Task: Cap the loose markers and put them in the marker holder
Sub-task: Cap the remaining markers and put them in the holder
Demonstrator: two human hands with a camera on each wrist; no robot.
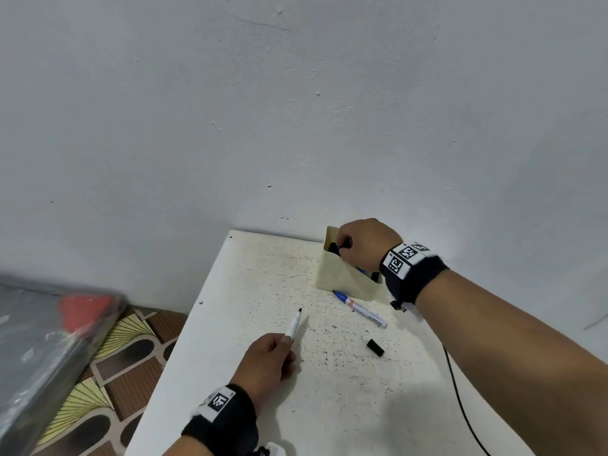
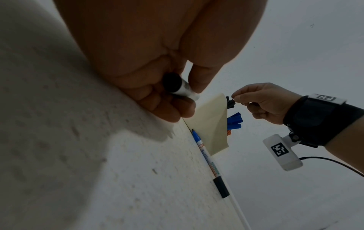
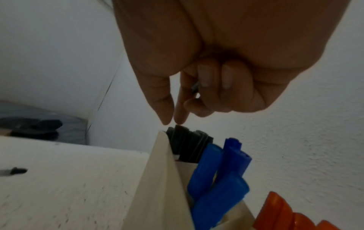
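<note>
My left hand (image 1: 288,343) grips an uncapped black marker (image 1: 293,325) with a white barrel, tip pointing away over the table; its rear end (image 2: 173,82) shows in the left wrist view. My right hand (image 1: 345,245) hovers over the cream marker holder (image 1: 332,274) at the table's back. Its thumb and forefinger tips (image 3: 173,123) meet just at the top of a black-capped marker (image 3: 183,140) standing in the holder, with nothing seen between them. An uncapped blue marker (image 1: 360,309) lies in front of the holder. A loose black cap (image 1: 375,347) lies nearer to me.
Blue-capped markers (image 3: 216,171) and orange-capped ones (image 3: 285,217) stand in the holder. The white speckled table (image 1: 230,324) meets a white wall behind. A black cable (image 1: 460,399) runs along the right. A grey wrapped bundle (image 1: 42,340) lies over patterned floor at left.
</note>
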